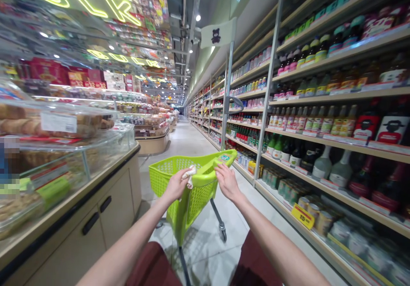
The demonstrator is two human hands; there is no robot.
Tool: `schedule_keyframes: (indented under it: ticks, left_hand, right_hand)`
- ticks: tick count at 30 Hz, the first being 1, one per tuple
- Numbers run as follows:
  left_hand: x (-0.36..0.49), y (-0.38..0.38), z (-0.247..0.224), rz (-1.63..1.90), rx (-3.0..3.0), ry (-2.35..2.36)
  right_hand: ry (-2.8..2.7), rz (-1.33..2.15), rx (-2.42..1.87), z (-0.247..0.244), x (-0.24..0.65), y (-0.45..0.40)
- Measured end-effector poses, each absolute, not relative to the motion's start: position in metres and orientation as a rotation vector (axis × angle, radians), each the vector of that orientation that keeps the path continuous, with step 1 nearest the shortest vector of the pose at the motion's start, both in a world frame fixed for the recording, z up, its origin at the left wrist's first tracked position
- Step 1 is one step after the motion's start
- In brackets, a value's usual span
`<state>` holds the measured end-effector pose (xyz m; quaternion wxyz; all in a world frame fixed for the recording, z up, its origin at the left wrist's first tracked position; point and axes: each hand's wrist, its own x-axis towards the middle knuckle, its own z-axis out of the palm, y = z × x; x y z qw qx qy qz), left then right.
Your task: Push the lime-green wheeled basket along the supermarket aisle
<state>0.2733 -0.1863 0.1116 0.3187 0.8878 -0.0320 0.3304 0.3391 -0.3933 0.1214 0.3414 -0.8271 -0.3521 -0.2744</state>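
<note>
A bright green plastic shopping cart [197,194] stands in front of me on dark metal legs with casters. At the left part of its handle, my left hand [177,184] is closed on a crumpled white cloth or tissue [189,176] with a few reddish marks. My right hand [226,181] grips the right part of the handle, its fingers closed over the rim. Just beyond those fingers, a small printed label [225,157] sits on the green plastic. The visible part of the basket is perforated; its bottom is hidden.
Tall shelves [339,143] of bottles and cans line the right side, with a yellow price tag [303,216] low down. To the left is a display counter [109,183] with packaged baked goods [28,121]. A pale tiled aisle [184,134] runs straight ahead.
</note>
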Motion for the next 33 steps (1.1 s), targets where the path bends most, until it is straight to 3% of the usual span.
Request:
schedule_keyframes:
  ticks: [11, 18, 25, 33]
  left_hand:
    - [0.287, -0.221, 0.11, 0.915, 2.49, -0.456]
    - [0.302, -0.207, 0.079, 0.918, 2.416, -0.064]
    - [0.3, -0.241, 0.083, 0.91, 2.474, -0.5]
    - [0.306, -0.207, 0.061, 0.812, 2.625, -0.043]
  right_hand:
    - [-0.856, -0.769, -2.277, 0.131, 0.324, -0.423]
    - [-0.988, -0.869, -2.486, 0.135, 0.298, -0.416]
    - [-0.891, -0.922, -2.55, 0.13, 0.307, -0.427]
    - [-0.935, -0.932, -2.668, 0.114, 0.306, -0.412]
